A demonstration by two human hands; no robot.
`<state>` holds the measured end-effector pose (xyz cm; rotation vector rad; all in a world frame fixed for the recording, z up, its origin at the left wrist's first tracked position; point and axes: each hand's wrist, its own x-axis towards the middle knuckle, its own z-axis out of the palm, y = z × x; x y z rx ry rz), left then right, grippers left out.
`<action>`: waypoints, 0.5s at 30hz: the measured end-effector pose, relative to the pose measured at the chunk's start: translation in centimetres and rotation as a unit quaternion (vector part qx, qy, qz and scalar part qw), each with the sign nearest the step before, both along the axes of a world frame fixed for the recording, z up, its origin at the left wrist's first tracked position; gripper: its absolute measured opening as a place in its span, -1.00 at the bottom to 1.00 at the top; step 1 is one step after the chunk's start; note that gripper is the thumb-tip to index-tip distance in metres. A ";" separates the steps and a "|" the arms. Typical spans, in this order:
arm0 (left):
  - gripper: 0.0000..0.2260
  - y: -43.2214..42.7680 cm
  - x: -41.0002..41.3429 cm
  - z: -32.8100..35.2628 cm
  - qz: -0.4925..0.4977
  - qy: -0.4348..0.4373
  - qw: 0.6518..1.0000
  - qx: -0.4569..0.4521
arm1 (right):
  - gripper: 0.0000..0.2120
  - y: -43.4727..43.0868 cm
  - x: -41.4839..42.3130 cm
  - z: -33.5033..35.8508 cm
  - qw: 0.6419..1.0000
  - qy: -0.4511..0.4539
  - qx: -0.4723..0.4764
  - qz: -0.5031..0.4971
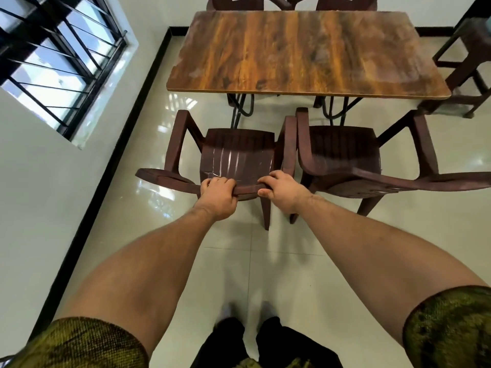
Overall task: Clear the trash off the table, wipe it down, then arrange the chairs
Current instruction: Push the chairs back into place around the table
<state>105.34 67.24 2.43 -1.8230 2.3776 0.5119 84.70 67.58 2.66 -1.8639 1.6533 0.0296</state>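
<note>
A brown wooden table (305,51) stands ahead of me with a bare top. A dark brown plastic armchair (239,152) stands at its near left side, facing the table. My left hand (218,195) and my right hand (281,189) both grip the top edge of this chair's backrest, fingers curled over it. A second matching armchair (345,152) stands right beside it on the right, its armrest close to the first chair's.
Two more brown chairs (265,1) show at the table's far side. Another dark chair or stool (467,65) stands at the right edge. A white wall with a barred window (58,57) runs along the left. The floor (265,274) is glossy pale tile.
</note>
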 end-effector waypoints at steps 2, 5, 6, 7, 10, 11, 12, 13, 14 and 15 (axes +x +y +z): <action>-0.72 -0.6 0.3 0.0 -0.002 0.006 1.000 -0.002 | -0.55 -0.4 0.3 -0.1 1.000 0.012 -0.006 -0.004; -0.70 -2.2 0.6 0.1 -0.010 0.005 1.000 -0.001 | -0.55 -1.4 0.9 -0.1 1.000 0.016 -0.015 -0.020; -0.70 -2.6 0.5 0.1 -0.011 0.006 1.000 0.000 | -0.55 -1.8 0.9 -0.1 0.999 0.016 -0.017 -0.027; -0.69 -2.9 0.5 0.2 -0.012 0.005 1.000 0.002 | -0.55 -2.1 0.9 -0.1 0.999 0.017 -0.016 -0.031; -0.67 -3.4 0.0 0.3 -0.019 -0.001 1.000 -0.001 | -0.54 -2.8 0.7 0.1 0.999 0.023 -0.009 -0.037; -0.66 -3.4 0.0 0.3 -0.018 -0.002 1.000 -0.001 | -0.53 -2.7 0.6 0.2 0.999 0.016 -0.006 -0.041; -0.65 -3.4 0.0 0.4 -0.014 -0.003 1.000 0.001 | -0.53 -2.6 0.4 0.3 0.999 0.005 -0.003 -0.048; -0.64 -3.4 0.0 0.4 -0.011 -0.007 1.000 0.001 | -0.52 -2.4 0.0 0.5 0.998 -0.005 -0.005 -0.056; -0.63 -3.4 -0.1 0.4 -0.009 -0.015 1.000 0.002 | -0.50 -2.1 -0.8 0.6 0.998 -0.007 -0.016 -0.061; -0.62 -3.2 -0.4 0.4 -0.007 -0.028 1.000 0.001 | -0.49 -1.6 -1.9 0.9 0.997 0.009 -0.041 -0.060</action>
